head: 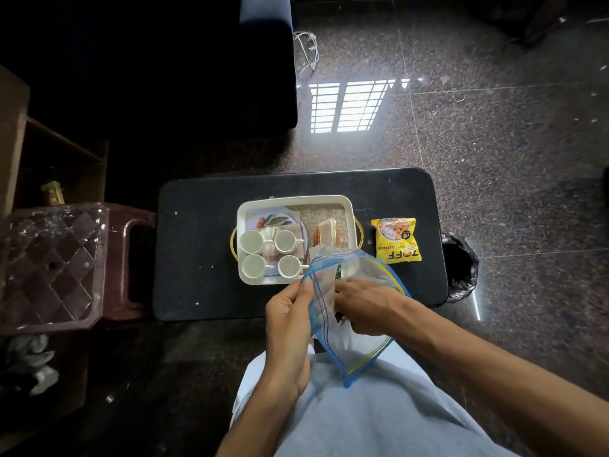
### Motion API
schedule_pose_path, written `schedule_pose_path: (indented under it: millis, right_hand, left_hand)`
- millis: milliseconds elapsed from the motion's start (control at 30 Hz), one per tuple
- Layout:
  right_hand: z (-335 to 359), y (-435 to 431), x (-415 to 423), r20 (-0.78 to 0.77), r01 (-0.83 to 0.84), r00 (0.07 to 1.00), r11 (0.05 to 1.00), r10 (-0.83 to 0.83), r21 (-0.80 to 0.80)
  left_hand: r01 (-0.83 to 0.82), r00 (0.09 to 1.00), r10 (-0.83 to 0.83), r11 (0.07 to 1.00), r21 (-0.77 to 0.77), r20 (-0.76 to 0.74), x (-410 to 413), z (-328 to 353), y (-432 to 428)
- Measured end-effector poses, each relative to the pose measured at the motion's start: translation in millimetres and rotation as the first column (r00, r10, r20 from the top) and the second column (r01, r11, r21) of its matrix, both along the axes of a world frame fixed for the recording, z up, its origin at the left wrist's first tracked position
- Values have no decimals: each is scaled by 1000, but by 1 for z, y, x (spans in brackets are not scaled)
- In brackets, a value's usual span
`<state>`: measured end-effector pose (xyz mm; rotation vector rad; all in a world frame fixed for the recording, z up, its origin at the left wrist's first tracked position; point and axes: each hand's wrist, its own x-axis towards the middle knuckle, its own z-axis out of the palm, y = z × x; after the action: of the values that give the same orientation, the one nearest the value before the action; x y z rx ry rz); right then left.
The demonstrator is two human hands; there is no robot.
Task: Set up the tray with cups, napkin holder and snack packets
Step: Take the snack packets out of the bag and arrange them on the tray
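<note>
A white tray [295, 200] with gold handles sits on a black table [197, 245]. Several white cups [252, 241] stand in its left half, and a napkin holder [327, 230] with white napkins stands in its right half. A yellow snack packet [396, 239] lies on the table right of the tray. Over the table's near edge I hold a clear zip bag [361, 270] with a blue rim. My left hand [287, 319] grips the bag's mouth. My right hand [364, 306] reaches inside the bag, its fingers hidden by the plastic.
A clear plastic lid [52, 262] rests on a maroon stool [138, 258] to the left. A black-lined bin [461, 268] stands at the table's right end. A dark sofa [267, 57] is beyond, and a wooden shelf [62, 166] is at far left.
</note>
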<state>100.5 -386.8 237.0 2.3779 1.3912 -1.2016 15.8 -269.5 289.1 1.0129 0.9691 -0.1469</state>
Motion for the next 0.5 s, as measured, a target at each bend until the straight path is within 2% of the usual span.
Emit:
schedule_pose_path:
  millis: [133,233,300,400,433,500]
  right_hand:
    - [49,-14,-2,47,229,971,966,-236,122]
    - [83,-36,3,-45,434,897,857,-440,278]
    - [101,-55,9,-205,570,819,712,-537,411]
    - [112,-86,18,-331,688,700,473,-633,550]
    - [113,-96,18,-426,770,609,370,-669,520]
    - [114,-113,19,-667,919,365,136,-649,370]
  left_hand:
    - [-64,998,65,996,-57,8,4,1,5]
    - [-91,996,91,993,-81,2,8,1,10]
    - [-104,994,105,991,-90,9,11,2,11]
    - [-88,996,89,990,-107,11,16,5,8]
    - [-67,998,68,992,-105,9,17,5,6]
    - [-31,999,32,994,-104,9,18,5,1]
